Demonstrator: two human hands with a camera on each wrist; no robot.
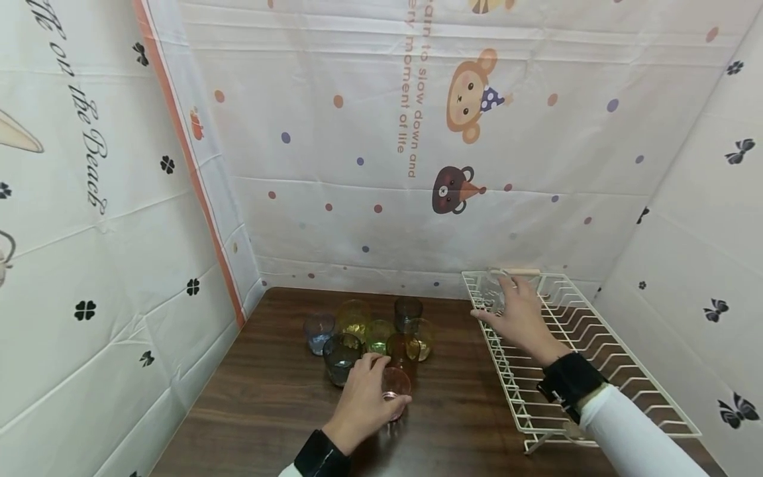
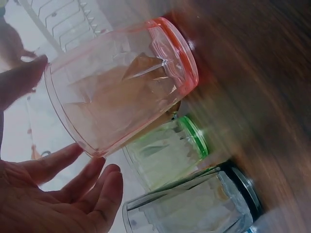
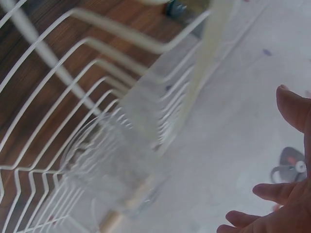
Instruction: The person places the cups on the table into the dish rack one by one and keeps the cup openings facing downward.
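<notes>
Pink glass stands on the desk in front of the cluster of colored glasses, held loosely by the left hand, while the right hand, fingers spread wide, hovers just beside a clear glass in the white wire rack.

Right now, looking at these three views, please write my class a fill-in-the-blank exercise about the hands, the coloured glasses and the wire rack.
1. The left hand holds a ____ transparent glass tumbler.
2. The white wire dish rack stands on the ____ side of the brown wooden table.
3. The right hand is over the rack's ____ end, by a clear glass tumbler.

Missing words: pink; right; far
</notes>
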